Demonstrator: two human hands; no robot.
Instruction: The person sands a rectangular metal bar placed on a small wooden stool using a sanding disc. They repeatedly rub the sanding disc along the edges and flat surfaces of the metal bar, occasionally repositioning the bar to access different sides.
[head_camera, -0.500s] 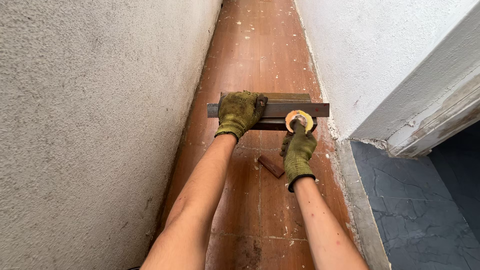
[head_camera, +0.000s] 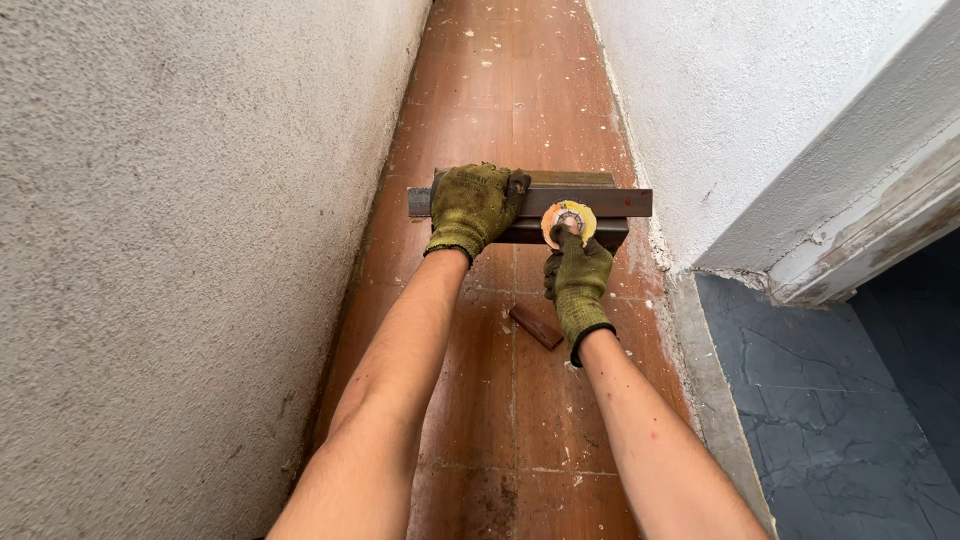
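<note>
left hand (head_camera: 475, 205), gloved, is pressing down on a dark metal bar (head_camera: 620, 202) lying across the brown tiled floor (head_camera: 520, 100) btwn 2 plastered walls, fingers curled over its far edge. right hand (head_camera: 580, 280), also gloved, is holding a round yellow tape measure (head_camera: 568, 220) against the bar's near side, fingers closed on it. a small brown wood piece (head_camera: 536, 326) is lying on the floor just beside the right wrist

We stand in a narrow corridor: rough grey plastered walls (head_camera: 150, 250) either side, a plaster-flecked reddish-brown wooden floor (head_camera: 510, 90), and dark slate tiles (head_camera: 830, 400) beyond a worn white doorframe (head_camera: 870, 235).
</note>
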